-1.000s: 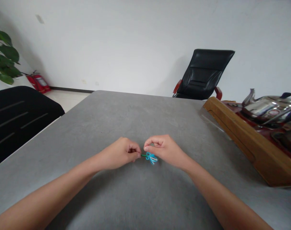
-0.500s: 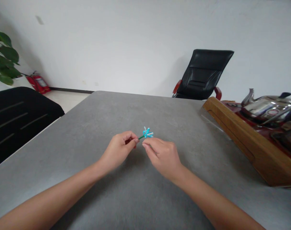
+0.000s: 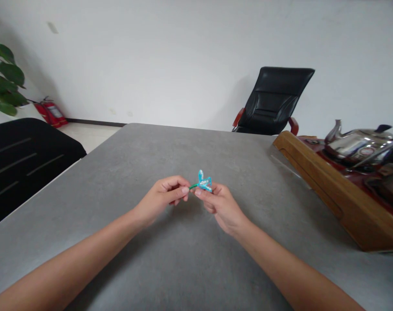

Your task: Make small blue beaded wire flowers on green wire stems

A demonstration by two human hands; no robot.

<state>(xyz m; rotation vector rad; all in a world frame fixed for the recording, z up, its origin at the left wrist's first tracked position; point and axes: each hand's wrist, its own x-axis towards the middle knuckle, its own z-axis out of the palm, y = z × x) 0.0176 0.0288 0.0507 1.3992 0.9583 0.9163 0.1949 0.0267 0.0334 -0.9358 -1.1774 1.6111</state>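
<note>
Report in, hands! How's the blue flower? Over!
Left hand pinching green stem. Right hand beside blue flower, touch unclear. Kettle off right, out of the way.

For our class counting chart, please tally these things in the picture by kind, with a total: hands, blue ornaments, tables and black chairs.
Hands: 2 (left hand, right hand)
Blue ornament: 1
Grey table: 1
Black chairs: 2 (far chair, near chair partly out of frame)
Total: 6

Two hands (image 3: 162, 194) (image 3: 224, 207), one blue flower (image 3: 204, 184), one table (image 3: 196, 263), two chairs (image 3: 276, 99) (image 3: 31, 160), one plant (image 3: 9, 74).
</note>
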